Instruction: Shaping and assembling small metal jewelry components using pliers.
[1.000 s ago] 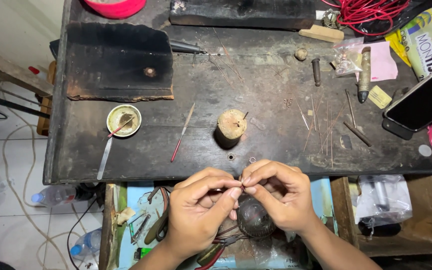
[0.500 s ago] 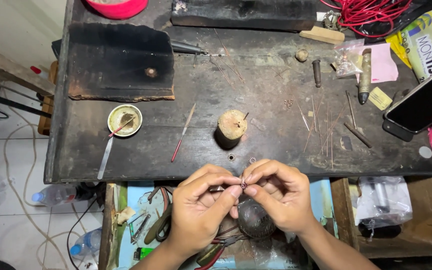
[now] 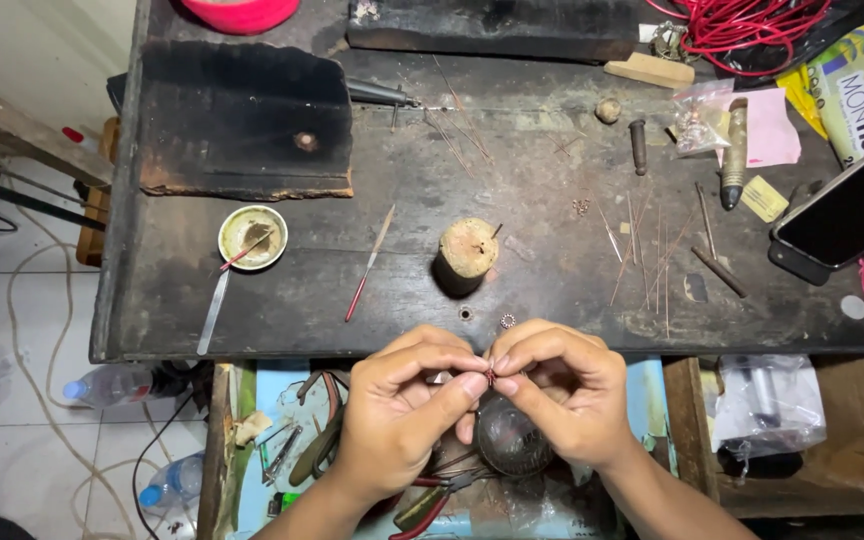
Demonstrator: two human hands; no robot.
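item: small reddish piece, pinched between the fingertips of both hands, just off the near edge of the dark worktop, directly in front of the wooden stump.
left hand: grip closed to a fine pinch, thumb and forefinger tips on the piece.
right hand: grip likewise closed on the same piece from the other side; fingertips of the two hands touching.
near the stump: a tiny metal ring in front of it at the worktop edge; a thin red-handled brush to its left; a small round dish further left; loose thin wires to its right.
below the hands: a round dark ball, red-handled pliers.
handling note (judgement): keep both pinches close to the piece, wrists steady, pressure light, since so small a part would slip or deform easily.
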